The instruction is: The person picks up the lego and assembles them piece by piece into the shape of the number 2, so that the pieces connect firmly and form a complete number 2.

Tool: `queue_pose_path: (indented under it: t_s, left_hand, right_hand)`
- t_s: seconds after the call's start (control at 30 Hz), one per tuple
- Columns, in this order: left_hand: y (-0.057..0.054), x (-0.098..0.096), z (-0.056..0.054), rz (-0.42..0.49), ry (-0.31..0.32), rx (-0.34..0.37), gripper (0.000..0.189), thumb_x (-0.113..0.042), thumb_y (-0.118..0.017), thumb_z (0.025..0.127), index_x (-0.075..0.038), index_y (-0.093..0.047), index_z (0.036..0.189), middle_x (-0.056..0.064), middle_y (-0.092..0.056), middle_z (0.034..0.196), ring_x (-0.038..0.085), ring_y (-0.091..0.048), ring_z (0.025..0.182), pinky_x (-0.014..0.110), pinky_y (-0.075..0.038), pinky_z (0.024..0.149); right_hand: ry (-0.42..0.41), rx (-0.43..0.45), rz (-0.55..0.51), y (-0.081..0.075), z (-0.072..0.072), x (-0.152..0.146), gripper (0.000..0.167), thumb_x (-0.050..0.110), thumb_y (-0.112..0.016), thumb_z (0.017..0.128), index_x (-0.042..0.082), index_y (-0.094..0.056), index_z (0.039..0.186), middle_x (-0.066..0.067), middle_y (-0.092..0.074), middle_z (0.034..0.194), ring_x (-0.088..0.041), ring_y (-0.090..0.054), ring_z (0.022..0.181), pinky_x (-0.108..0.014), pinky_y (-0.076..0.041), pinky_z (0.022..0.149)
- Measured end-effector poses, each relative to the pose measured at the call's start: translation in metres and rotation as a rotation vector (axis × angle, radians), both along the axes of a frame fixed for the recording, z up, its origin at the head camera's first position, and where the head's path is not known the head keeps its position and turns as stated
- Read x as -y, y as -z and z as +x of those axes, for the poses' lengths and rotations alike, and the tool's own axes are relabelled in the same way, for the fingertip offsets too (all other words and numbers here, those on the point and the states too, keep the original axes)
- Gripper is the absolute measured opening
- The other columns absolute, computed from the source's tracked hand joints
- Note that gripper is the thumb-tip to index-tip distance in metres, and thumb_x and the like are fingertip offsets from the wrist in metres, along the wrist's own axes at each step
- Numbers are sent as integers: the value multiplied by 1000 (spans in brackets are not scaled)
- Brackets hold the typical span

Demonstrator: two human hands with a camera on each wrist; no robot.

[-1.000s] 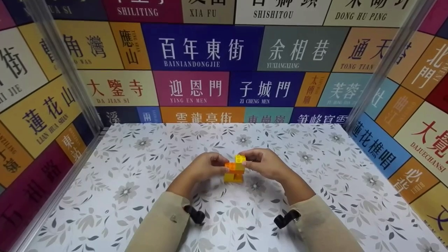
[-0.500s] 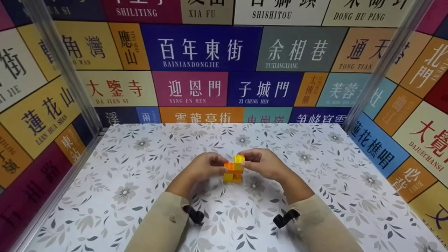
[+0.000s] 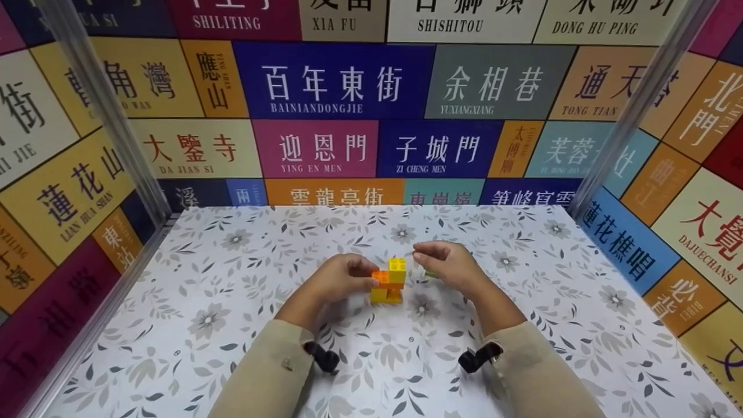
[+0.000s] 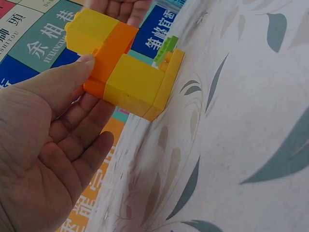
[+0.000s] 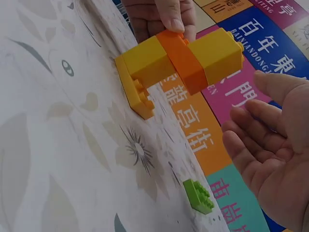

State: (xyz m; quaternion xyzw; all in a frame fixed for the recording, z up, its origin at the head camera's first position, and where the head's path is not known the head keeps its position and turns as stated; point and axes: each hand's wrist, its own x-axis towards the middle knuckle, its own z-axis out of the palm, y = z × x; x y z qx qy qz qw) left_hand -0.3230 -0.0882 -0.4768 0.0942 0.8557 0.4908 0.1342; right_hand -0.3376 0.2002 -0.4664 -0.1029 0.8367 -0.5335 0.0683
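My left hand [image 3: 336, 278] pinches the orange brick [image 4: 112, 58] of a small toy-brick stack. On top of that orange brick, towards the right, sits a yellow brick [image 3: 397, 270]. Below it are another yellow brick [image 4: 134, 83] and a flat yellow base brick [image 5: 132, 92] whose bare studs show at one end. The base stands on the table. My right hand [image 3: 450, 264] is just right of the stack, apart from it, fingers loosely bent and holding nothing. A light green brick [image 5: 197, 195] lies on the table under the right hand, mostly hidden by it in the head view.
The table [image 3: 203, 360] has a white cover with grey flowers and leaves. Panels with coloured sign prints [image 3: 336, 81] wall it in at the back and sides, joined by clear corner posts [image 3: 116, 110]. Black camera mounts [image 3: 322, 356] stick out at both wrists.
My right hand has let go of the top yellow brick and moved a little to the right, uncovering part of the green brick. The left hand and stack stay put.
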Motion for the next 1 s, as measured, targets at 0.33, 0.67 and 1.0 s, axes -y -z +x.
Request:
queue_pose_path:
  t_s: [0.33,0.67,1.0]
  left_hand:
    - [0,1,-1,13,0,22,22,-27,-85,92,-29,-77,111,-5,-75,115,18,-68,112,43,-54,110]
    - [5,1,-1,28,15,-41,20,-26,-84,93,-24,-78,112,-3,-76,114,16,-70,107,40,-58,104]
    - [5,1,-3,26,22,-29,22,-25,-85,92,-25,-78,114,-4,-76,114,17,-70,108,41,-57,105]
  right_hand:
    - [166,56,55,16,-16,-19,54,34,-74,101,8,-63,146,-11,-69,145,-29,-63,137,-45,-53,116]
    - [246,134,57,20,-21,-27,58,31,-72,103,7,-57,153,-15,-64,149,-30,-65,130,-40,-57,104]
    - [250,147,80,30,-26,-29,57,29,-74,101,6,-58,151,-17,-62,151,-35,-60,137,-48,-50,116]
